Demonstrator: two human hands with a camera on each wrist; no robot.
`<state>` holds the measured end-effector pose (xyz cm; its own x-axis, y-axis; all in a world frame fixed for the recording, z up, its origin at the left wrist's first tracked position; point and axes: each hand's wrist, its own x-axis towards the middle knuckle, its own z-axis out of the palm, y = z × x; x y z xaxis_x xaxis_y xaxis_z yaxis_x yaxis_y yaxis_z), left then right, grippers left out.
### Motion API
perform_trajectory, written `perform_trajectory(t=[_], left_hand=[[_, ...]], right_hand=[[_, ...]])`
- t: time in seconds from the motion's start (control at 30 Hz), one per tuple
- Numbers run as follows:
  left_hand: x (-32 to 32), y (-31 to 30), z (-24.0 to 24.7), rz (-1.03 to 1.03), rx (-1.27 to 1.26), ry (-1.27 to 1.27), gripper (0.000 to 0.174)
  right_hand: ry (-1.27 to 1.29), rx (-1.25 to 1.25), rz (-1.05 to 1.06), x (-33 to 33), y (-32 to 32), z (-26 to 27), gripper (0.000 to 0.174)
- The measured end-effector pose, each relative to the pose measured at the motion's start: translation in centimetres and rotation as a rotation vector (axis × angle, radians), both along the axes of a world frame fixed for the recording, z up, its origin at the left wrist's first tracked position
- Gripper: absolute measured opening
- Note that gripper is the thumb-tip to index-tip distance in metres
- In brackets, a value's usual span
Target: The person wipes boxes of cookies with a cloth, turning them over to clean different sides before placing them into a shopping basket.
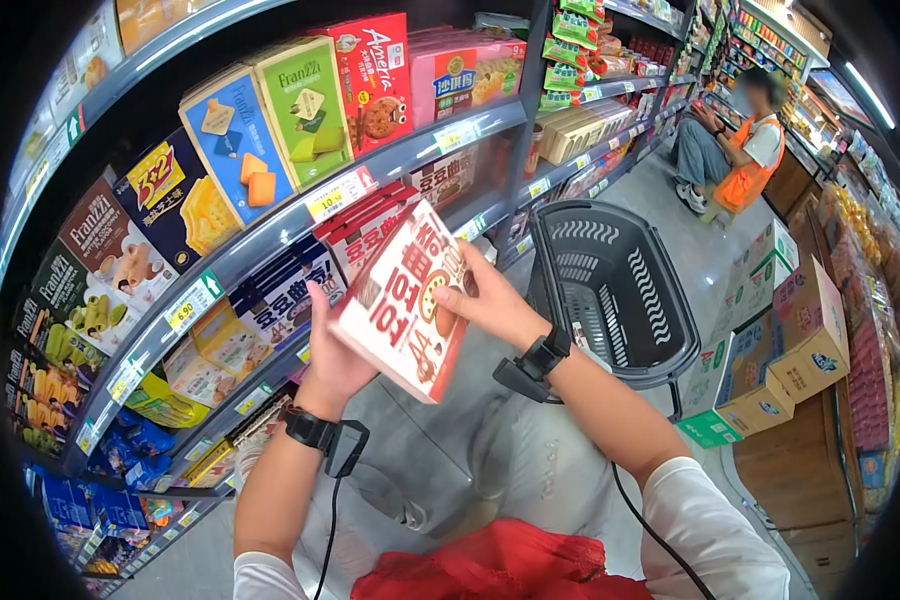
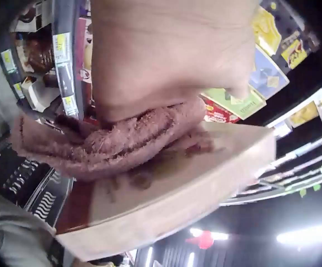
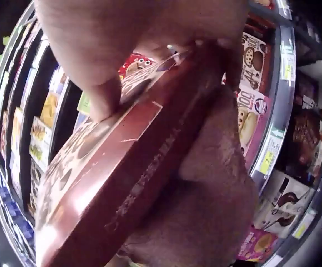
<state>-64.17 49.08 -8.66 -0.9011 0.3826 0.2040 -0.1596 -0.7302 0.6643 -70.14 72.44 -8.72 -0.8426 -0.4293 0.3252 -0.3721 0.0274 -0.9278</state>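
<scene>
A white box with red lettering and cookie pictures is held tilted between the hands in the head view. The right hand grips its right edge, thumb on the front face, fingers behind. My left hand supports the lower left side from beneath, its thumb raised beside the box. In the left wrist view the fingers of the left hand lie extended across the underside of the box. The right wrist view has the right hand around the red side of the box, with the thumb on the printed face.
Shelves of boxed biscuits curve along the left and ahead. A dark shopping basket stands on the floor to the right, near cartons. Farther back, a person in an orange vest sits low in the aisle.
</scene>
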Motion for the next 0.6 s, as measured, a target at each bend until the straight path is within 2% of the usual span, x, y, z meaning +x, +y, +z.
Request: perform_trajectory(t=[0.03, 0.07, 0.1, 0.17, 0.2, 0.23, 0.3, 0.33, 0.37, 0.43, 0.47, 0.57, 0.6], left_hand=[[0.0, 0.0, 0.3, -0.057, 0.001, -0.078, 0.11], [-0.4, -0.3, 0.0, -0.135, 0.052, -0.116, 0.105], [-0.2, -0.1, 0.6, -0.141, 0.018, -0.122, 0.097], [-0.7, -0.2, 0.1, -0.002, 0.018, -0.147, 0.086], [-0.2, 0.1, 1.4, 0.056, -0.037, -0.123, 0.077], [-0.6, -1.3, 0.4, -0.066, -0.031, -0.129, 0.068], [-0.3, -1.3, 0.6, -0.016, -0.113, -0.116, 0.059], [-0.2, -1.0, 1.1, 0.088, -0.16, -0.043, 0.055], [0.1, -1.1, 2.0, 0.083, -0.219, 0.004, 0.054], [0.1, -1.5, 2.6, 0.087, -0.281, 0.027, 0.054], [0.1, -1.6, 2.7, 0.167, -0.315, 0.033, 0.05], [-0.8, -2.7, 2.7, 0.151, -0.245, 0.104, 0.056], [-0.9, -2.7, 3.0, 0.178, -0.213, 0.11, 0.057]], right_hand=[[-0.004, 0.027, 0.028, 0.2, -0.1, -0.1, 0.082], [0.102, 0.13, 0.005, 0.5, -0.2, -0.1, 0.089], [0.184, 0.184, 0.087, 0.4, -0.8, -0.1, 0.097], [0.499, 0.3, 0.07, 1.3, -1.6, -0.7, 0.099], [0.481, 0.296, 0.101, 1.8, -1.9, -0.5, 0.102], [0.439, 0.266, 0.114, 1.8, -1.9, 0.0, 0.101], [0.349, 0.208, 0.134, 2.0, -1.6, 0.9, 0.099], [0.218, 0.2, 0.114, 1.9, -1.4, 1.5, 0.095], [0.239, 0.236, 0.009, 1.3, -1.0, 0.7, 0.091], [0.097, 0.127, -0.052, 0.7, -0.3, 0.9, 0.087], [0.024, 0.079, -0.054, 0.2, 0.2, 0.8, 0.085], [0.02, 0.065, -0.226, -0.6, 1.7, 0.8, 0.082], [0.035, 0.155, -0.326, -1.0, 2.3, 0.8, 0.079]])
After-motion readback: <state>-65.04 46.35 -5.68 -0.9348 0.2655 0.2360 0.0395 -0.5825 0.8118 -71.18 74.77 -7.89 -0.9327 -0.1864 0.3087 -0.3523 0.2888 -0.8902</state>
